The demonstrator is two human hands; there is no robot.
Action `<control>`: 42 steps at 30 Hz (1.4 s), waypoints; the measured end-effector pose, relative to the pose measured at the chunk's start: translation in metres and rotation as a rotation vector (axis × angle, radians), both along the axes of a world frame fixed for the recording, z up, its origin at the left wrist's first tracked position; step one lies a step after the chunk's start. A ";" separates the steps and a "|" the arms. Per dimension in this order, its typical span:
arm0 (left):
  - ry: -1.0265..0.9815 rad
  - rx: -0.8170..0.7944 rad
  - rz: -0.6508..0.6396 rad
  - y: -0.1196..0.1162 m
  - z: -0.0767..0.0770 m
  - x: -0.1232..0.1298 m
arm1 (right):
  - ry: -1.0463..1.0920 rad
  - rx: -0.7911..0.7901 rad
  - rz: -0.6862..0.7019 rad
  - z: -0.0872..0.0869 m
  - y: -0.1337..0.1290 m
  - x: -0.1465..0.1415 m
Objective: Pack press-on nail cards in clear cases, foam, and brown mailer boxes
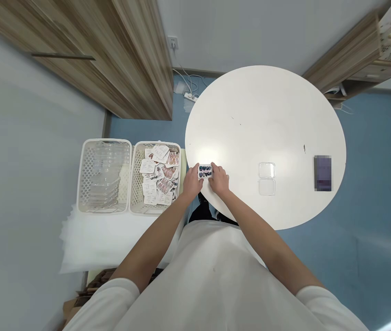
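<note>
- A person in a white short-sleeved top stands at a glossy white oval table (264, 105), both hands meeting over its near-left edge.
- Between them sits a small white rectangular card bearing two rows of dark, glossy, nail-shaped pieces (205, 171); from where I stand, I cannot tell whether it touches the tabletop.
- The left hand (191, 185) grasps the card's left end, the right hand (219, 181) its right end, fingers curled at the edges.
- Handling it well, I judge, means gripping only the borders, pulling evenly from both sides so the card neither bows nor twists, and leaving the glossy faces untouched.
- A clear, hinged plastic case (267, 187) lies open to the right, well apart from the hands.
- Beside the table, a white perforated plastic basket (136, 195) holds loose printed cards (150, 191); its matching neighbour (79, 177) holds stacked clear plastic pieces (105, 184).
</note>
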State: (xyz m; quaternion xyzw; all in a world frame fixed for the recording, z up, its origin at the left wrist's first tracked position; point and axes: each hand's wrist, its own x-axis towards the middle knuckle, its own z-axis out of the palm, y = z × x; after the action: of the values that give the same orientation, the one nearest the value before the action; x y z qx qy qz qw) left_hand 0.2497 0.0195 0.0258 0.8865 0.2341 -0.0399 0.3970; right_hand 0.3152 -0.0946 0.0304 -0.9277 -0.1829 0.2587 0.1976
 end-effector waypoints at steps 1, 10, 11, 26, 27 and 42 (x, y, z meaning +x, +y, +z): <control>0.002 -0.002 -0.010 0.000 0.000 -0.001 | 0.005 0.017 0.003 0.000 -0.002 -0.001; -0.072 -0.058 -0.178 -0.027 0.011 -0.004 | 0.039 0.362 -0.040 0.008 -0.065 -0.008; -0.073 -0.069 -0.215 -0.034 0.013 -0.004 | 0.039 0.373 -0.048 0.010 -0.077 -0.010; -0.010 -0.024 -0.487 -0.166 0.022 0.033 | -0.091 0.300 0.114 0.019 -0.252 0.024; 0.002 -0.007 -0.483 -0.172 0.022 0.038 | -0.094 0.304 0.129 0.017 -0.258 0.031; 0.185 0.129 -0.400 -0.211 0.013 0.069 | -0.090 0.302 0.256 -0.012 -0.275 0.080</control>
State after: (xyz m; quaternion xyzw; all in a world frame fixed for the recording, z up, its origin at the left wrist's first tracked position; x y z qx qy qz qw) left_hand 0.3186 -0.1918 0.0383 0.9313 0.0912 -0.1842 0.3007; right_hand 0.3949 -0.3697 0.0182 -0.8673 -0.3446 0.2098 0.2916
